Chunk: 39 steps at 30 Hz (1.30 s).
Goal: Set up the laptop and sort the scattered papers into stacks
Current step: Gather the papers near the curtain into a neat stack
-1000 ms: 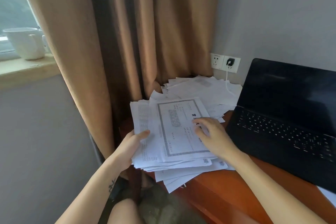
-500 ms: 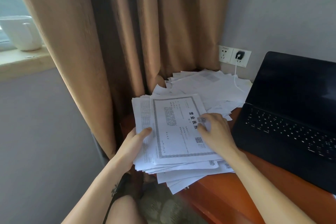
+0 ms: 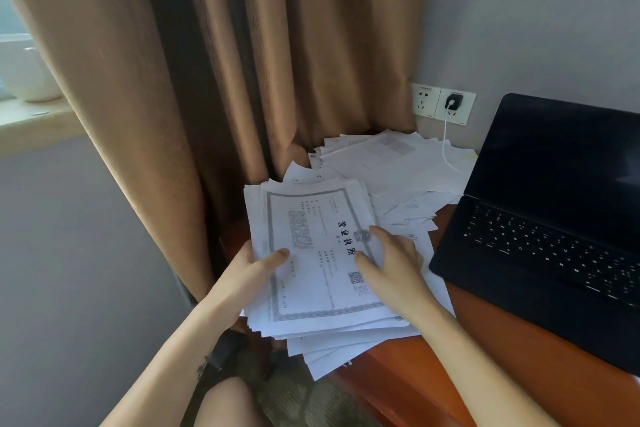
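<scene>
Paper stack overhanging desk edge, left hand gripping

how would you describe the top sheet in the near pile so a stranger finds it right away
Left of the open black laptop, on the orange-brown desk, lies the near paper pile. The top sheet alone carries an ornate grey border, bold characters and a QR code.

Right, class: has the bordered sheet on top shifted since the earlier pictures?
Yes. The bordered sheet slid left, away from the laptop, towards the pile's left edge.
</scene>
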Each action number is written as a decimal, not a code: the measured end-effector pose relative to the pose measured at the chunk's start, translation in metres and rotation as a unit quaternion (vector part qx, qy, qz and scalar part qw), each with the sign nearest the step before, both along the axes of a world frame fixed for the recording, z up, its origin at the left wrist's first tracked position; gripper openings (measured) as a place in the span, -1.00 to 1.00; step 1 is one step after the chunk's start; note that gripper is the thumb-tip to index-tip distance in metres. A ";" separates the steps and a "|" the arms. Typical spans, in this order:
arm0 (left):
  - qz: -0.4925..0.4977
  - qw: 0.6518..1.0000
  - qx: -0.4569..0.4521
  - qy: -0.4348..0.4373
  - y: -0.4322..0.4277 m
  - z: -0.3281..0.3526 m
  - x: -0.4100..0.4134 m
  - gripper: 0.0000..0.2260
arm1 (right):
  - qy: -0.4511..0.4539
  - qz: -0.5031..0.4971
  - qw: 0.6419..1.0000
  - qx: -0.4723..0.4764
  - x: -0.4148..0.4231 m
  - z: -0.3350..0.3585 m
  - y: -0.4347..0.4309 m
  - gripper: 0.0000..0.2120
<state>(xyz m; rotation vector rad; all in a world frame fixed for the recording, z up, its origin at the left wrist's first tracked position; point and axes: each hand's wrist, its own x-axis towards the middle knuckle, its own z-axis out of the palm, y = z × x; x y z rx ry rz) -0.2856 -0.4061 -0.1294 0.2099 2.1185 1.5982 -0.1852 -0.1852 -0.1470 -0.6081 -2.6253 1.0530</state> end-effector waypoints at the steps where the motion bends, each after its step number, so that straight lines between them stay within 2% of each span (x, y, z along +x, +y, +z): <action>1: 0.000 1.000 -0.005 0.000 0.000 -0.001 -0.001 -0.56 | 0.005 0.005 1.000 -0.014 -0.001 0.001 -0.003 -0.43; 3: -0.001 1.000 -0.005 -0.001 -0.001 -0.005 -0.004 -0.71 | 0.010 0.012 0.999 -0.029 -0.003 -0.001 -0.004 -0.40; 4: -0.003 1.000 -0.003 0.003 -0.002 -0.008 -0.005 -0.72 | 0.010 0.012 0.999 -0.042 -0.004 -0.001 -0.003 -0.39; 7: 0.005 0.999 0.019 0.026 -0.005 -0.010 -0.003 -0.65 | 0.007 0.004 0.998 -0.070 -0.005 -0.002 0.005 -0.37; 10: 0.009 0.995 0.072 0.065 -0.008 -0.007 0.004 -0.63 | 0.057 0.003 0.994 -0.095 -0.007 -0.002 0.012 -0.57; 13: 0.002 0.987 0.114 0.114 -0.011 0.004 0.008 -0.51 | 0.110 0.021 0.974 -0.196 -0.009 0.008 0.014 -0.65; 16: 0.000 0.975 0.142 0.173 -0.010 0.018 0.004 -0.52 | 0.138 0.052 0.951 -0.272 -0.011 0.032 0.012 -0.67; 24: 0.008 0.943 0.163 0.290 0.017 0.049 -0.023 -0.57 | 0.284 0.029 0.932 -0.225 -0.020 0.094 0.018 -0.67; 29: 0.018 0.949 0.166 0.269 0.028 0.037 -0.020 -0.60 | 0.305 -0.008 0.928 -0.213 -0.011 0.076 0.013 -0.66; 34: 0.015 0.961 0.160 0.224 0.028 0.030 -0.016 -0.69 | 0.274 -0.002 0.939 -0.209 -0.005 0.063 0.013 -0.67; 39: 0.018 0.953 0.210 0.216 0.023 0.055 -0.016 -0.56 | 0.284 0.013 0.928 -0.240 -0.009 0.086 0.016 -0.76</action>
